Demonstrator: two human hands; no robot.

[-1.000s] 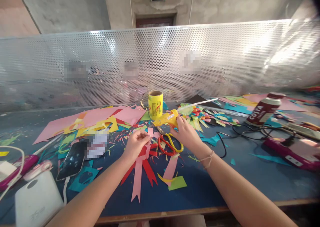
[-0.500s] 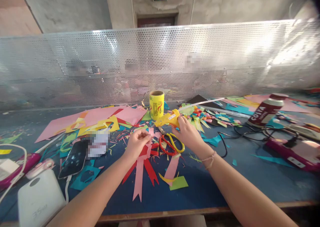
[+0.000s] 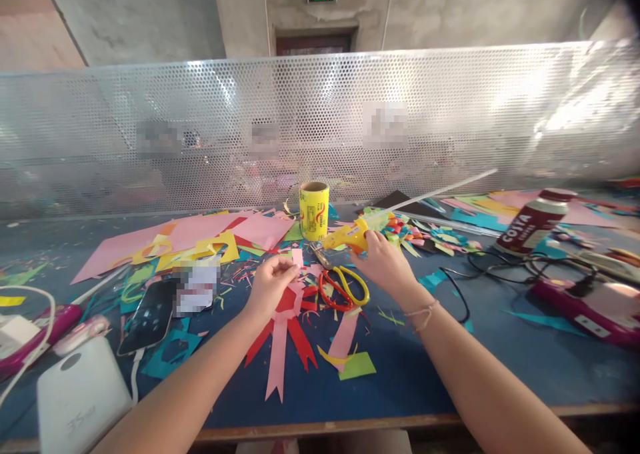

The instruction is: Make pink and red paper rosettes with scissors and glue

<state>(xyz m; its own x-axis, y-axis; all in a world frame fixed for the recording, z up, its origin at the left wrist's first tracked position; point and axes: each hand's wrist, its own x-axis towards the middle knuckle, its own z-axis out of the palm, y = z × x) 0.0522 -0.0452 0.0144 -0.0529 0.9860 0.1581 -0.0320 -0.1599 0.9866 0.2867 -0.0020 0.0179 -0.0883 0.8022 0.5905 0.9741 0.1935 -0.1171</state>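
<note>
My right hand (image 3: 383,261) is closed around a yellow hot glue gun (image 3: 345,237), its nozzle pointing left and a long pale glue stick (image 3: 440,193) jutting from its back. Between the fingertips of my left hand (image 3: 274,282) is a small pink paper strip (image 3: 297,257), standing upright. Below that hand lies a pink and red paper bow (image 3: 278,354) with notched tails. Scissors (image 3: 345,287) with red and yellow handles rest between my hands. Just beyond the nozzle stands a yellow tape roll (image 3: 314,211) on its end.
Paper scraps and pink sheets (image 3: 185,234) cover the table's far side. At left are a phone (image 3: 150,317) and a white power bank (image 3: 83,397). A Costa bottle (image 3: 535,222), black cable and purple power strip (image 3: 585,307) lie right. A perforated metal screen (image 3: 280,134) stands behind.
My right hand has drawn the glue gun slightly right, away from my left hand, and its glue stick now tilts higher. The pink strip shows more upright in my left fingers.
</note>
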